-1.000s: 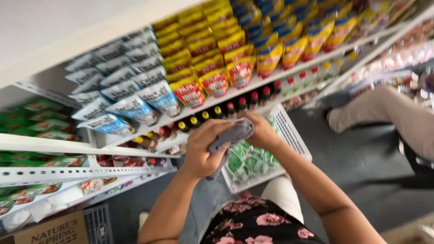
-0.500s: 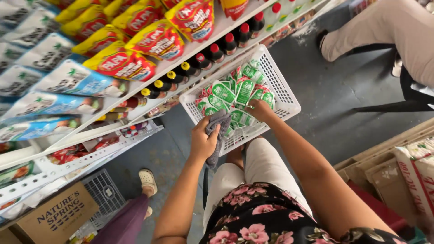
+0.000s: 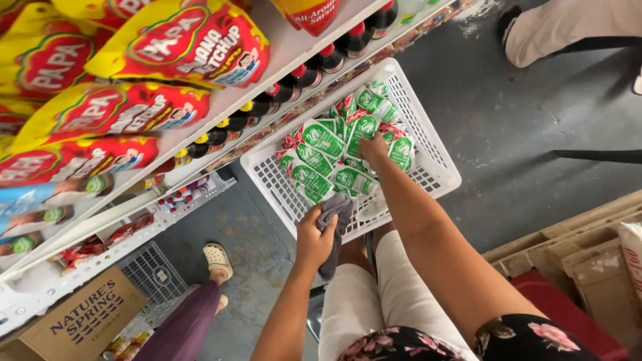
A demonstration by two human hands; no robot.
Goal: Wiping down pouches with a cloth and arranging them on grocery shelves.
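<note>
A white plastic basket (image 3: 438, 157) rests on my lap and holds several small green-and-white sachet packs (image 3: 321, 137). My left hand (image 3: 315, 235) grips a grey cloth (image 3: 332, 230) at the basket's near rim. My right hand (image 3: 374, 147) reaches into the basket and rests on the packs; its fingers are hidden among them, so I cannot tell whether it holds one.
White store shelves (image 3: 281, 53) on the left carry yellow-and-red sauce pouches (image 3: 180, 43) and dark bottles (image 3: 334, 57). A cardboard box (image 3: 80, 317) and a wire basket (image 3: 155, 277) lie below. Another person's sandalled foot (image 3: 217, 257) stands lower left; someone's leg (image 3: 568, 27) is top right. Wooden crates (image 3: 568, 261) sit right.
My view has tilted down from the shelves to the basket. Both hands came down from shelf height; the right one went into the basket, the left kept the cloth.
</note>
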